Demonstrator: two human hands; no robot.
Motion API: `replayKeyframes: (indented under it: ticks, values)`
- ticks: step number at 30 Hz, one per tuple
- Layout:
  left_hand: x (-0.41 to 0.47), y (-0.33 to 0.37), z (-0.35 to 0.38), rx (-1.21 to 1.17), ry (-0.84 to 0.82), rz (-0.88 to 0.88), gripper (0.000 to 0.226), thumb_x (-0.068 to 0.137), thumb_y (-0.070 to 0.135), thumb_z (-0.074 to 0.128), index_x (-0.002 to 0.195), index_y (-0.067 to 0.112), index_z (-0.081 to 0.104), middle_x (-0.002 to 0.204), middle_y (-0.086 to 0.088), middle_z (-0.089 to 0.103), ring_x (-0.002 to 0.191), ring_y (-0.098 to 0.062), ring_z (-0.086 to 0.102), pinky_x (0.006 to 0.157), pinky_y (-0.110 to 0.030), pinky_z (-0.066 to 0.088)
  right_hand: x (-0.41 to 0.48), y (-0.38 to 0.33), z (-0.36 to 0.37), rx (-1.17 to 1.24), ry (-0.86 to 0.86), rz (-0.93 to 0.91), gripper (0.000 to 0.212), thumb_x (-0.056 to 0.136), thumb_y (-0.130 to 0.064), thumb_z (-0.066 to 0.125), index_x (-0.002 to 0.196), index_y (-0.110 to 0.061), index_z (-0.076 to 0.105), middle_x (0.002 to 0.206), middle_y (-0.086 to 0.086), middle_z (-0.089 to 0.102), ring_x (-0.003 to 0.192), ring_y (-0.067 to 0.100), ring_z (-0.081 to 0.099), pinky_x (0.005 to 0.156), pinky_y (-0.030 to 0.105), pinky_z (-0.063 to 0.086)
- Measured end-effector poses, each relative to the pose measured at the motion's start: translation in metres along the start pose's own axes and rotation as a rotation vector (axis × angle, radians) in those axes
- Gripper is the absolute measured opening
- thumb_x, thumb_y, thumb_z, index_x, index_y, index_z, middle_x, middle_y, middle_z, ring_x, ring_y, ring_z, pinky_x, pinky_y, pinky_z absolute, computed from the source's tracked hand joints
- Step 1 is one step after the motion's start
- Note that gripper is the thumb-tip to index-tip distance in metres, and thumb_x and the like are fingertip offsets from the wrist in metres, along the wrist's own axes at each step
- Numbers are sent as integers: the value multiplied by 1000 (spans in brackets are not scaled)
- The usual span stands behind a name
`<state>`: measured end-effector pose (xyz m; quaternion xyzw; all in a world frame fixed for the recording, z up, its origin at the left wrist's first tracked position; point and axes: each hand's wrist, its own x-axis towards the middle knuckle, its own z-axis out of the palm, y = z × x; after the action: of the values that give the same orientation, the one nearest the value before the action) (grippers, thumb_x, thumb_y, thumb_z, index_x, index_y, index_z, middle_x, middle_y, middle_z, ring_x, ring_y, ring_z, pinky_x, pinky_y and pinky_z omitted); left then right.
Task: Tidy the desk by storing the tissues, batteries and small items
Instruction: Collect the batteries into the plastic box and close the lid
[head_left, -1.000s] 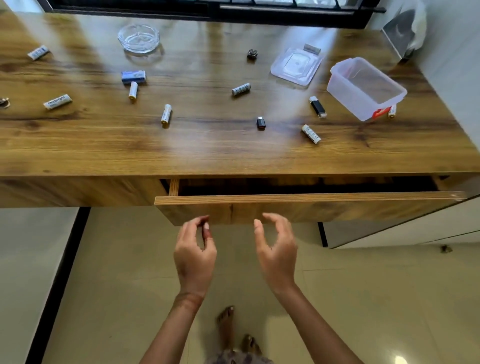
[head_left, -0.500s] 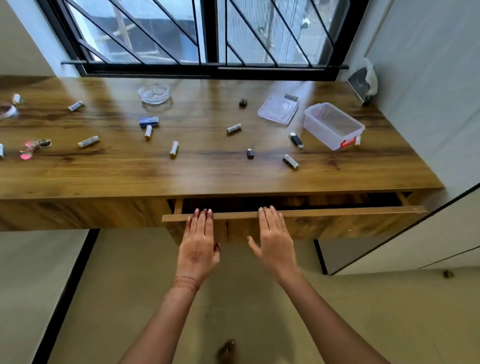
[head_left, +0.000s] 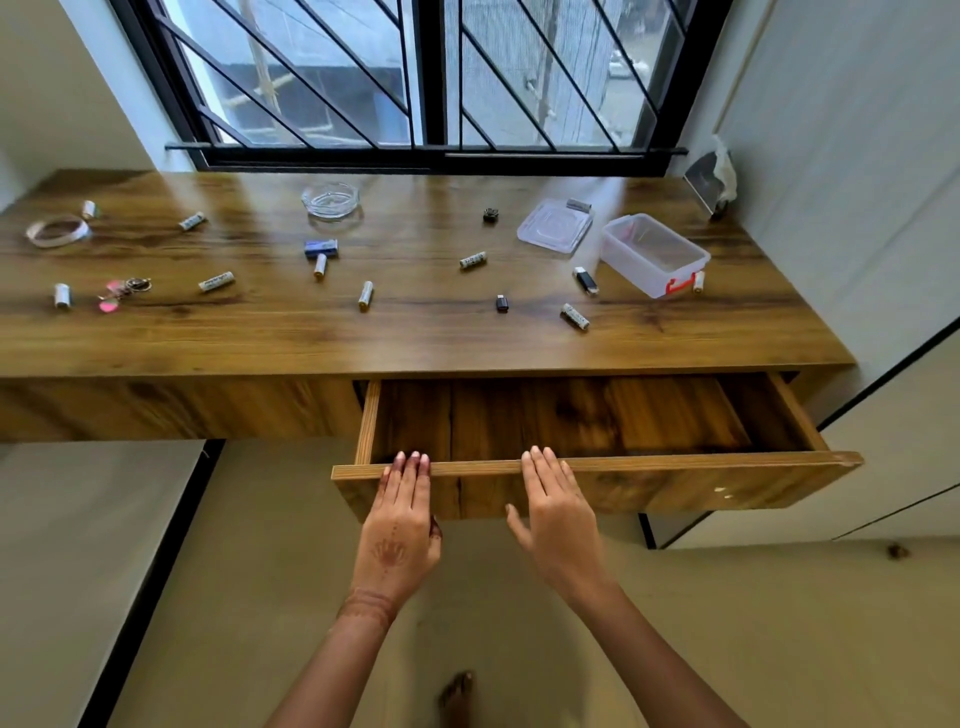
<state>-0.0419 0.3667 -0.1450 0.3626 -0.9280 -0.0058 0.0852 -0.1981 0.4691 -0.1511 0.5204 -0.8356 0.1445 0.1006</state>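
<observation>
The wooden desk's drawer (head_left: 675, 465) stands pulled out and nothing shows inside it. My left hand (head_left: 400, 525) and my right hand (head_left: 558, 512) lie flat against the drawer front, straight fingers over its top edge. Several white batteries lie scattered on the desk (head_left: 415, 343), such as one battery (head_left: 365, 295) near the middle and another (head_left: 574, 316) to the right. A clear plastic box (head_left: 654, 254) with a red clasp stands at the right, its lid (head_left: 555, 227) beside it. A tissue box (head_left: 711, 179) leans in the far right corner.
A glass ashtray (head_left: 331, 200), a blue pack (head_left: 321, 248), a USB stick (head_left: 586, 280), a small black adapter (head_left: 502, 303), a tape roll (head_left: 57, 231) and a pink keyring (head_left: 122, 291) lie on the desk. A barred window runs behind. A white wall stands at the right.
Both hands rose from below the drawer front and laid their fingers over its top edge. The drawer has slid out towards me, showing its bare bottom. The camera has tilted upward.
</observation>
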Motion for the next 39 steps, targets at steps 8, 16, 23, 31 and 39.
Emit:
replayKeyframes:
  ticks: [8, 16, 23, 31, 39]
  values:
    - [-36, 10, -7, -81, 16, -50, 85, 53, 15, 81, 129, -4, 46, 128, -20, 57, 120, -32, 53, 114, -33, 3, -31, -7, -11, -8, 41, -15, 60, 64, -31, 81, 114, -4, 63, 115, 13, 66, 109, 22, 62, 95, 36, 44]
    - [-31, 14, -18, -97, 60, -94, 51, 82, 38, 40, 106, 4, 68, 104, -13, 71, 98, -25, 68, 89, -38, 50, -25, -10, -27, 46, 24, 19, 43, 66, -37, 79, 98, -9, 72, 95, 6, 73, 88, 17, 70, 76, 29, 55]
    - [35, 6, -39, -188, 120, -118, 32, 83, 30, 57, 96, 5, 72, 94, -11, 73, 93, -26, 69, 88, -41, 51, 56, -2, -56, 297, 106, 186, 26, 84, -27, 66, 102, -8, 69, 93, 7, 73, 80, 16, 71, 64, 15, 48]
    - [173, 5, -52, -202, 8, 70, 48, 94, 25, 44, 139, 11, 37, 148, -8, 37, 140, -23, 27, 117, -43, 6, 201, 47, -48, 340, 27, 439, 31, 91, -28, 56, 113, -6, 59, 111, 12, 63, 98, 21, 61, 79, 27, 47]
    - [281, 8, -29, -368, -182, 163, 59, 95, 23, 43, 146, 7, 19, 155, -11, 20, 144, -23, 14, 117, -31, 4, 282, 87, -12, 264, -53, 538, 39, 94, -24, 51, 128, -6, 49, 134, 14, 49, 120, 28, 48, 95, 39, 43]
